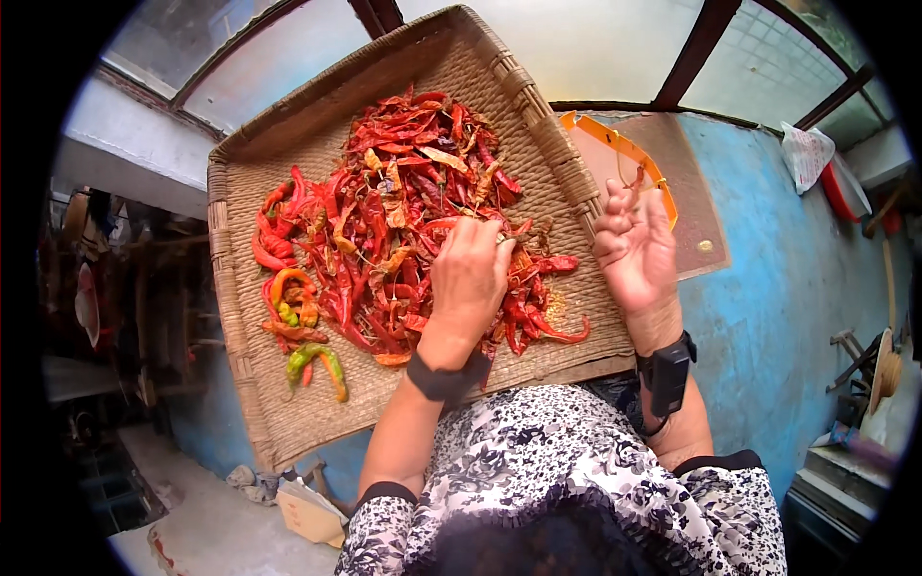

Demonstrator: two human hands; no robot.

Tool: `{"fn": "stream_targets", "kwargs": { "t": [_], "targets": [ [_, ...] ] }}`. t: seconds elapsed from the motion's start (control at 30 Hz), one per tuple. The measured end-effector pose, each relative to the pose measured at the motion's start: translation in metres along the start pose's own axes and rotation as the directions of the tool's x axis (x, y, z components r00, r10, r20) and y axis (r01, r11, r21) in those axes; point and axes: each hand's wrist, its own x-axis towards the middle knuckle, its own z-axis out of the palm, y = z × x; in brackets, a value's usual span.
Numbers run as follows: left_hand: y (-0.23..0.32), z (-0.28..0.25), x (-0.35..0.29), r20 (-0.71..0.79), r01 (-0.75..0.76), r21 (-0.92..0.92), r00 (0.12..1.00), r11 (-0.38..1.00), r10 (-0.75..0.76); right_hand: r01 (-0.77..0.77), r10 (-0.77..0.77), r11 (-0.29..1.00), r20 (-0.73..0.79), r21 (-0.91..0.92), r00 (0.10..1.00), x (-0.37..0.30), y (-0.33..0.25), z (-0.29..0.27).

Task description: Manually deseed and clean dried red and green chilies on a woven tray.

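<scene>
A heap of dried red chili peppers (375, 221) lies in a large woven basket tray (230, 317), which sits tilted in front of me. My left hand (468, 283) is over the heap, its back turned up, with thumb and fingers pinched on a chili pepper that they partly hide. Beyond the tray's right rim, my right hand (639, 252) is raised palm up with fingers curled. A small brownish-red dried chili pepper (638, 177) sticks up from its fingertips, in front of an orange-rimmed container (615, 139). Fresher green and orange peppers (312, 360) lie at the tray's lower left.
Loose yellow seeds (555, 307) are scattered on the weave near the tray's right side. A brown mat (696, 192) lies on the blue floor under the container. Windows line the far side. A red basin (845, 192) stands at far right, and a cardboard box (312, 514) at lower left.
</scene>
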Motion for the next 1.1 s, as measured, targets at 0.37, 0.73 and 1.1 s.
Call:
{"fn": "stream_targets", "kwargs": {
  "t": [0.37,0.73,1.1],
  "targets": [
    [-0.001,-0.024,-0.019,0.082,-0.079,-0.054,0.993,0.995,0.083,0.550,0.059,-0.687,0.718,-0.475,0.693,-0.015,0.062,0.000],
    [-0.022,0.001,0.019,0.145,-0.195,0.130,0.974,0.972,0.176,0.050,-0.032,0.743,0.039,-0.667,0.999,-0.006,0.002,-0.005],
    [-0.010,-0.039,-0.005,-0.016,0.106,-0.358,0.993,0.928,-0.119,0.472,-0.079,-0.051,0.475,-0.880,0.877,-0.014,0.061,0.002]
  ]
}}
